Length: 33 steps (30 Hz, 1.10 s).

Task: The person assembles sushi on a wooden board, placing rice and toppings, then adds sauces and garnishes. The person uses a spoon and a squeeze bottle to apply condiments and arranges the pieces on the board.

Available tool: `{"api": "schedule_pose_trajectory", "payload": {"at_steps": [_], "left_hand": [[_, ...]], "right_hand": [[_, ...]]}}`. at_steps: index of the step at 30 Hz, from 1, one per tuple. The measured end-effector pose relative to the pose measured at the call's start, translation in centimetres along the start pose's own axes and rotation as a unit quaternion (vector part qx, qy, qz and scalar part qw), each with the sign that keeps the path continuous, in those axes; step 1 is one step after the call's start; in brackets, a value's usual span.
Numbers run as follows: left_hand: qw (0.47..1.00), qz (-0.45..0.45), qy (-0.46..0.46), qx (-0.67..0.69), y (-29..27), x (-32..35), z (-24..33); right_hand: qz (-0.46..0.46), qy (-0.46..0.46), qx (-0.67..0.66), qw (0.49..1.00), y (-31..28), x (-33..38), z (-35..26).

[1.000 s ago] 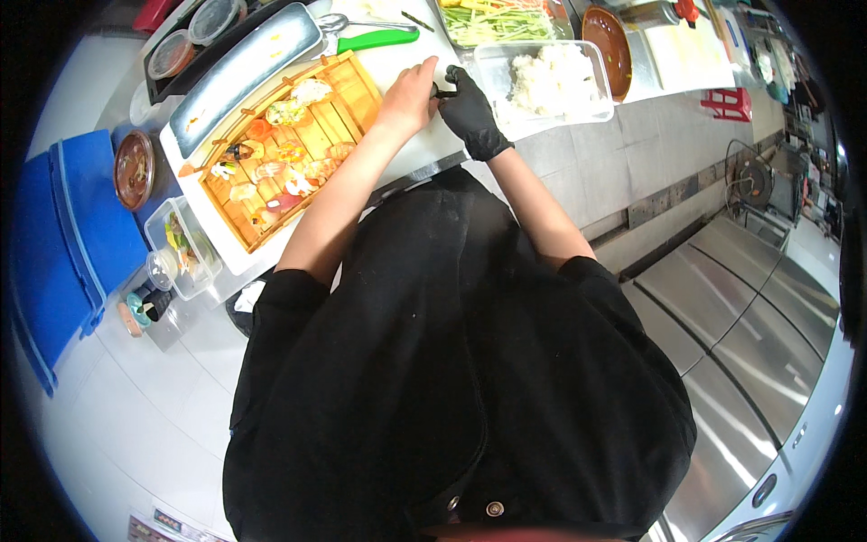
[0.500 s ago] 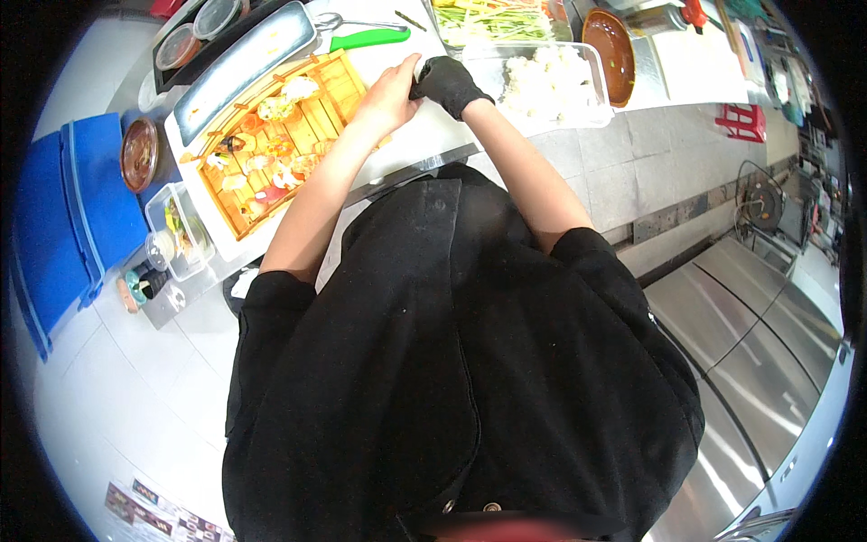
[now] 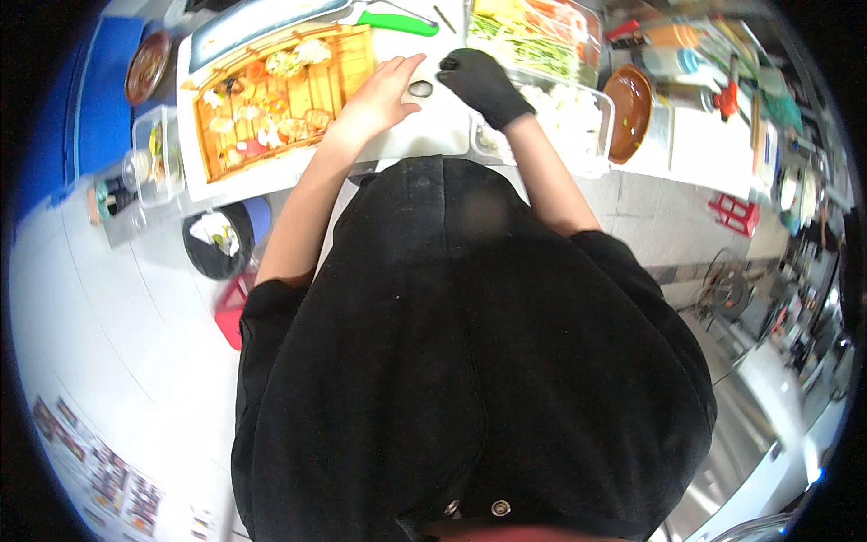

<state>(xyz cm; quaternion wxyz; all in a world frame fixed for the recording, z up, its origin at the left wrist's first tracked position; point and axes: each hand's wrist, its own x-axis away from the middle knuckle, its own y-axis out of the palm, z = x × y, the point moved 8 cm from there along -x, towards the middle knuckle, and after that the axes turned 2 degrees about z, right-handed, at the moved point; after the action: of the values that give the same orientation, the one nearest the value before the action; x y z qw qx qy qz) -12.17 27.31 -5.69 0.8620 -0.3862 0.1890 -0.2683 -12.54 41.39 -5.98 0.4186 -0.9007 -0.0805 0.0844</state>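
Note:
My bare left hand [image 3: 384, 98] is open over the white board [image 3: 424, 135], fingers spread and thumb apart. Beside its fingers, a small dark grey oval piece [image 3: 420, 88] lies on the board; its kind is unclear. My right hand [image 3: 479, 83], in a black glove, has its fingers curled closed just to the right; whatever they hold, if anything, is hidden. Left of my left hand stands a wooden boat-shaped tray [image 3: 357, 56] bearing several sushi and sashimi pieces. A clear tub [image 3: 607, 135] of white rice sits behind my right wrist.
A green-handled knife [image 3: 397, 23] lies at the back of the board. Cut vegetables fill a tray [image 3: 593, 56] at the back right, near a brown bowl [image 3: 632, 113] and squeeze bottles [image 3: 673, 61]. A lined black bin [image 3: 193, 248] and a red stool [image 3: 733, 215] stand below the counter.
My hands, together before, have drawn apart, and my left fingers have spread. The dark oval piece now shows on the board between them. The whole view has shifted with my head.

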Motion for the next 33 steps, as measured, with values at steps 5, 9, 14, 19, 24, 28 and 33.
{"api": "schedule_pose_trajectory", "payload": {"at_steps": [5,9,14,19,24,28,33], "left_hand": [[0.958,0.214,-0.184,0.052,-8.7,10.7,0.9],[0.888,0.258,-0.362,0.115,-10.8,22.3,0.2],[0.897,0.032,-0.423,0.124,-5.5,30.4,-3.8],[0.844,-0.039,-0.509,0.165,-13.2,40.7,-16.3],[0.759,0.283,-0.575,-0.115,-35.1,51.2,-36.3],[0.715,0.443,-0.532,-0.100,-45.4,54.3,-48.4],[0.752,0.357,-0.525,-0.176,-50.5,50.2,-54.7]], "right_hand": [[-0.111,0.085,-0.135,0.981,-3.8,4.1,0.4],[-0.192,0.268,-0.329,0.885,-1.3,5.8,-1.9],[-0.193,0.238,-0.374,0.875,3.4,3.4,-9.0],[-0.144,0.112,-0.353,0.918,7.8,-0.8,-18.9],[-0.144,0.139,-0.314,0.928,16.9,-4.3,-29.3],[-0.316,0.001,-0.235,0.919,24.4,-5.6,-39.6],[-0.330,0.077,-0.186,0.922,28.0,-7.3,-44.0]]}}
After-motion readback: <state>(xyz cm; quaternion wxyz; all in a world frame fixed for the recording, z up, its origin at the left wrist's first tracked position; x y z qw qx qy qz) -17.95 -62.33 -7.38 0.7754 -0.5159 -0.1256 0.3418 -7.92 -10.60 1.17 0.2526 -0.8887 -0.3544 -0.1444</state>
